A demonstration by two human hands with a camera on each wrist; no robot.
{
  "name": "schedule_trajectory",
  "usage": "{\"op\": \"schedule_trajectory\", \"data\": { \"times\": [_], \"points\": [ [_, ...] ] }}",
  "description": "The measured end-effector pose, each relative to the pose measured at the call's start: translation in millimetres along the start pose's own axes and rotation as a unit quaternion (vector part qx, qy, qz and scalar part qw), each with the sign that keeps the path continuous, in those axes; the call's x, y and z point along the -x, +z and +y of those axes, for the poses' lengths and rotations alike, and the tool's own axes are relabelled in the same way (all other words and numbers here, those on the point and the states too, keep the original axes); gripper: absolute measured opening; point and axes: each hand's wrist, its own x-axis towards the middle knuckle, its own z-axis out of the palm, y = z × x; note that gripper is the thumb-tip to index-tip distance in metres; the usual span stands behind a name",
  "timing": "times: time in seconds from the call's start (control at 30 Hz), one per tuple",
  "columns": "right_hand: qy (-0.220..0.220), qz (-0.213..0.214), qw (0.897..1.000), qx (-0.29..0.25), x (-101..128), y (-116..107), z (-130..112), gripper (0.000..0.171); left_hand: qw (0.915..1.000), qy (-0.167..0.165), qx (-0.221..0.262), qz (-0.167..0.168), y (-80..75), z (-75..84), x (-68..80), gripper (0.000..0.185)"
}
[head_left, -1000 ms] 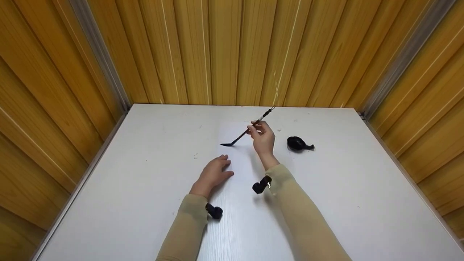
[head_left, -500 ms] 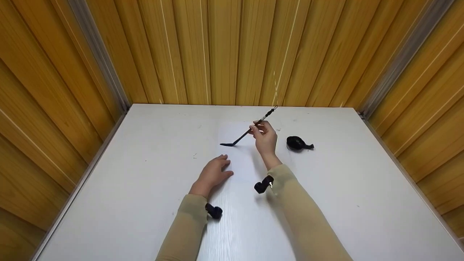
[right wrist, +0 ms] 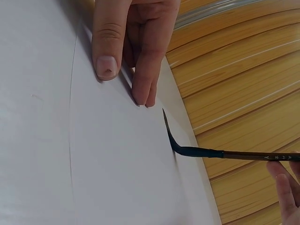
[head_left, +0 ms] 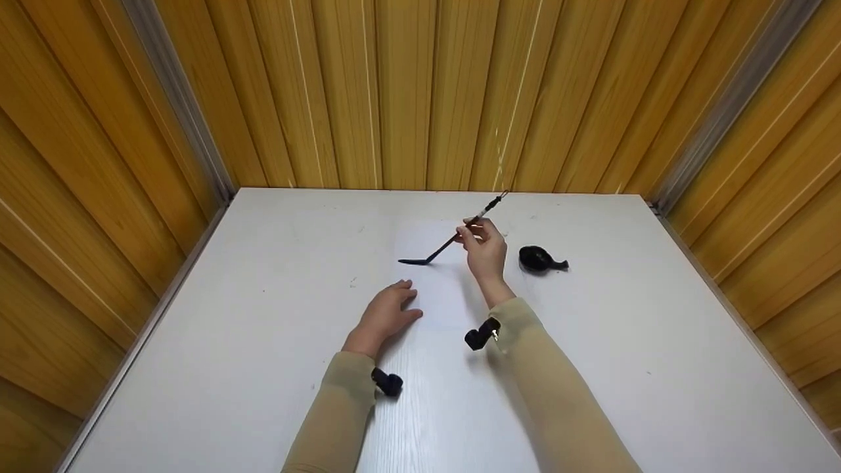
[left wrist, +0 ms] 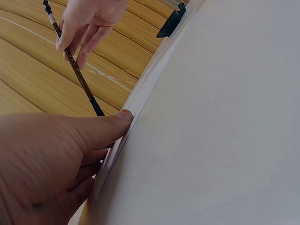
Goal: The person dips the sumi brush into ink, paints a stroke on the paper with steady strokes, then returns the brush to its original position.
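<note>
My right hand [head_left: 485, 251] pinches a calligraphy brush [head_left: 453, 238] partway up its dark shaft. The brush slants, its top with a hanging loop leaning to the far right. Its dark bristles [right wrist: 169, 131] are bent over toward the left at the white paper [head_left: 440, 299]. My left hand [head_left: 387, 314] rests on the paper's left part, fingers extended and thumb apart. In the left wrist view the thumb [left wrist: 105, 129] lies along the sheet. No mark from the brush is plain on the paper in these views.
A small black dish with a spout-like handle [head_left: 540, 259] sits on the white table [head_left: 263, 368], right of my right hand. Yellow wood-patterned walls [head_left: 407, 92] stand along the back and both sides. Both sleeves carry a black wrist camera [head_left: 387, 383].
My right hand has drifted slightly to the right with the brush. The bristles now look longer and more bent along the paper. The left hand and the black dish stay put.
</note>
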Motion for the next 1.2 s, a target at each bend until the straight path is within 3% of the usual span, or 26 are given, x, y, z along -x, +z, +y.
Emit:
{"op": "schedule_trajectory", "data": {
  "times": [0.2,0.43,0.67,1.2],
  "points": [
    [-0.008,0.0,1.0,0.01,-0.8,-4.8,-0.7,0.015,0.9997,-0.018,0.017,0.0,1.2,1.3,0.8,0.05],
    [-0.005,0.006,1.0,0.005,-1.8,-9.8,0.1,0.017,0.9999,-0.005,0.013,0.005,1.3,0.9,0.4,0.049],
    [-0.001,-0.003,1.0,0.009,11.3,-15.9,-37.2,0.02,0.9999,0.001,0.009,0.006,1.4,0.6,-0.1,0.049],
    [-0.003,0.001,1.0,0.022,10.4,-27.2,-40.3,0.021,1.0,-0.002,-0.006,0.002,1.6,-0.1,-0.6,0.049]
  ]
}}
